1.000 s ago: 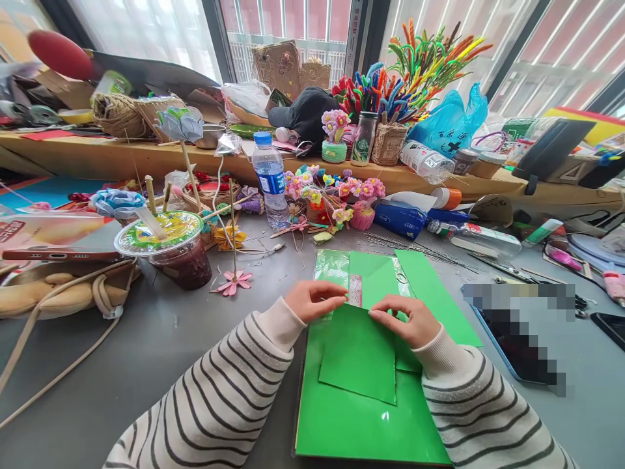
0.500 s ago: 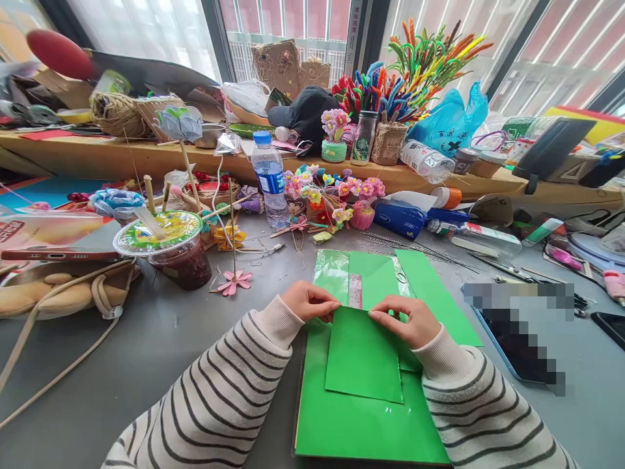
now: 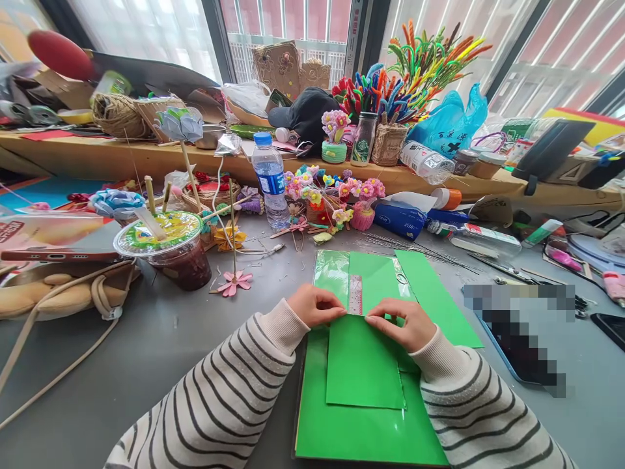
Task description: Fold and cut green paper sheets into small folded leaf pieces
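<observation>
A rectangular sheet of green paper [image 3: 365, 365] is pinched along its far edge by both my hands. My left hand [image 3: 316, 305] grips near the far left corner with thumb and fingers pressed together. Close beside it, my right hand [image 3: 404, 323] pinches the same edge, its other fingers curled. Beneath lies a larger green sheet in a clear plastic sleeve [image 3: 342, 435]. Just beyond the pinched edge, a small pinkish ruler [image 3: 356, 293] shows, its near end reaching the paper. Another green sheet [image 3: 442, 293] sticks out to the right.
Left of my arm stand a lidded drink cup [image 3: 180, 260] and a pink paper flower [image 3: 234, 283]. A water bottle [image 3: 271, 189], crocheted flowers [image 3: 364, 195] and a blue tissue pack [image 3: 401, 218] line the back. A phone [image 3: 508, 355], partly blurred out, lies at right.
Both hands have drawn the green sheet slightly towards me and brought their fingertips closer together. More of the ruler shows beyond the paper's far edge.
</observation>
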### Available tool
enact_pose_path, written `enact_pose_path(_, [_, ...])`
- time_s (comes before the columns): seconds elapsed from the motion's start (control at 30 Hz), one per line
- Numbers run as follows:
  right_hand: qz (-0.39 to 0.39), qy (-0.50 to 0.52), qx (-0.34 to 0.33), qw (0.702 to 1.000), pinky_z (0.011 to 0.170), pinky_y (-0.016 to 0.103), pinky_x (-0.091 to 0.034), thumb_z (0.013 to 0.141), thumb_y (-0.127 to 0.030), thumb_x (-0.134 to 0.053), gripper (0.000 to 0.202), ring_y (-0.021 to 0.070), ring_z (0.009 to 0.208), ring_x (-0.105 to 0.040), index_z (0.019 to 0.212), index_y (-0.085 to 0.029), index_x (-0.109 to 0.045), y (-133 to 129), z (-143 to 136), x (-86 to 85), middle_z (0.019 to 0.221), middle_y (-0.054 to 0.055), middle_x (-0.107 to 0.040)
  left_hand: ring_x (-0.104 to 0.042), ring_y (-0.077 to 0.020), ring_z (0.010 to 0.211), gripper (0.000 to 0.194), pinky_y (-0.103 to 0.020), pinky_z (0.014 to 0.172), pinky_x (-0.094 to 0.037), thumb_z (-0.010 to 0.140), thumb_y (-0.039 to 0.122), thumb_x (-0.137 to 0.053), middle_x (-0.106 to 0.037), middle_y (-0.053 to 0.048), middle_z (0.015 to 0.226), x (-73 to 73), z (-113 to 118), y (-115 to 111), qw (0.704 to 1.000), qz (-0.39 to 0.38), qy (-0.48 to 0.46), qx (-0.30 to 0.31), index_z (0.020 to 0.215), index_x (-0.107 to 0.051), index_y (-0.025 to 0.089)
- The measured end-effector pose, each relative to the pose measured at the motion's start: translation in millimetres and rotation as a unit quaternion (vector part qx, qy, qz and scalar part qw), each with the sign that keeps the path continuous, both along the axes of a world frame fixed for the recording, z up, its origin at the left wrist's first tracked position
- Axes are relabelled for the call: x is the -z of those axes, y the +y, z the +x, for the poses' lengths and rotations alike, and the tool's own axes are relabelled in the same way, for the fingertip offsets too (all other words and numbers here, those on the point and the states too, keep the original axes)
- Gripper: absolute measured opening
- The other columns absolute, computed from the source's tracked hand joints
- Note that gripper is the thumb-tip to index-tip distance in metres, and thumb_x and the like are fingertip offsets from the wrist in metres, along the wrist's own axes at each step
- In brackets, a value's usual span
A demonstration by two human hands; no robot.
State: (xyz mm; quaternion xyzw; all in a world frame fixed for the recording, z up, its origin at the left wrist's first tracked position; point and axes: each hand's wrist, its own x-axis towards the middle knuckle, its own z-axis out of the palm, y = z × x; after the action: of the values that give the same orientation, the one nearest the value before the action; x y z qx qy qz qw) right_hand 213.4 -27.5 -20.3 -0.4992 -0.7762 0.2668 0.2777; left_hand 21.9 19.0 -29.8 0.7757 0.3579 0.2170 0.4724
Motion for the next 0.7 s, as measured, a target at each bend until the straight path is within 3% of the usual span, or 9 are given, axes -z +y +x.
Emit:
enact_pose_path(0.13, [0.0, -0.003, 0.006, 1.0, 0.051, 0.022, -0.038, 0.07, -0.027, -0.049, 0.016, 0.0115, 0.058, -0.052, 0.066, -0.018, -0.061, 0.9, 4.4, 0.4, 0.063, 0.002, -0.061, -0.051, -0.0082, 0.042, 0.02, -0.016, 0.043, -0.041, 0.062, 0.029, -0.055, -0.056, 0.0, 0.046, -1.3, -5.7, 1.2, 0.997, -0.064, -0.027, -0.017, 0.064, -0.062, 0.01])
enact_pose_path(0.27, [-0.002, -0.004, 0.014, 1.0, 0.049, 0.022, -0.038, 0.07, -0.028, -0.049, 0.016, 0.0117, 0.057, -0.052, 0.066, -0.019, -0.061, 2.9, 9.8, 2.3, 0.063, 0.002, -0.061, -0.057, -0.0122, 0.05, 0.023, -0.022, 0.049, -0.046, 0.062, 0.032, -0.055, -0.06, -0.003, 0.054, -7.8, -13.4, 3.7, 0.989, -0.133, -0.05, -0.05, 0.065, -0.059, 0.009])
enact_pose_path(0.33, [-0.002, -0.002, 0.017, 1.0, 0.048, 0.022, -0.038, 0.07, -0.028, -0.049, 0.016, 0.0117, 0.057, -0.052, 0.065, -0.019, -0.061, 3.2, 9.3, 2.8, 0.063, 0.002, -0.061, -0.058, -0.0123, 0.053, 0.023, -0.023, 0.052, -0.047, 0.064, 0.031, -0.054, -0.061, -0.004, 0.057, -10.8, -13.8, 3.3, 0.991, -0.09, -0.049, -0.082, 0.067, -0.059, 0.009])
enact_pose_path(0.4, [-0.001, 0.001, 0.012, 1.0, 0.049, 0.022, -0.038, 0.07, -0.028, -0.05, 0.015, 0.0115, 0.057, -0.052, 0.065, -0.019, -0.061, 2.5, 5.9, 2.7, 0.063, 0.001, -0.061, -0.058, -0.0121, 0.056, 0.022, -0.022, 0.056, -0.047, 0.067, 0.03, -0.05, -0.062, -0.005, 0.062, -12.1, -9.7, 0.4, 0.996, 0.001, -0.032, -0.087, 0.072, -0.06, 0.01])
enact_pose_path(0.53, [-0.006, 0.0, -0.003, 1.0, 0.051, 0.022, -0.038, 0.07, -0.026, -0.05, 0.015, 0.0113, 0.058, -0.052, 0.067, -0.018, -0.062, -0.4, -2.7, 1.5, 0.064, 0.002, -0.061, -0.056, -0.0127, 0.061, 0.022, -0.02, 0.058, -0.043, 0.071, 0.027, -0.047, -0.064, -0.006, 0.069, -8.4, 4.7, -8.5, 0.984, 0.172, 0.035, 0.019, 0.077, -0.062, 0.012])
enact_pose_path(0.6, [-0.009, 0.0, -0.01, 1.0, 0.052, 0.022, -0.038, 0.07, -0.026, -0.05, 0.015, 0.0114, 0.059, -0.052, 0.068, -0.017, -0.062, -1.4, -4.5, 1.0, 0.064, 0.002, -0.061, -0.055, -0.0119, 0.058, 0.02, -0.019, 0.056, -0.041, 0.071, 0.025, -0.048, -0.064, -0.006, 0.066, -5.1, 8.5, -10.3, 0.977, 0.197, 0.057, 0.056, 0.074, -0.063, 0.012])
enact_pose_path(0.7, [-0.017, 0.002, -0.014, 1.0, 0.051, 0.022, -0.037, 0.07, -0.026, -0.049, 0.016, 0.0115, 0.059, -0.052, 0.068, -0.017, -0.062, -1.3, -2.8, 0.8, 0.064, 0.002, -0.061, -0.052, -0.0092, 0.052, 0.02, -0.016, 0.051, -0.039, 0.071, 0.025, -0.048, -0.063, -0.004, 0.062, -1.5, 6.8, -8.1, 0.981, 0.18, 0.054, 0.054, 0.073, -0.064, 0.013])
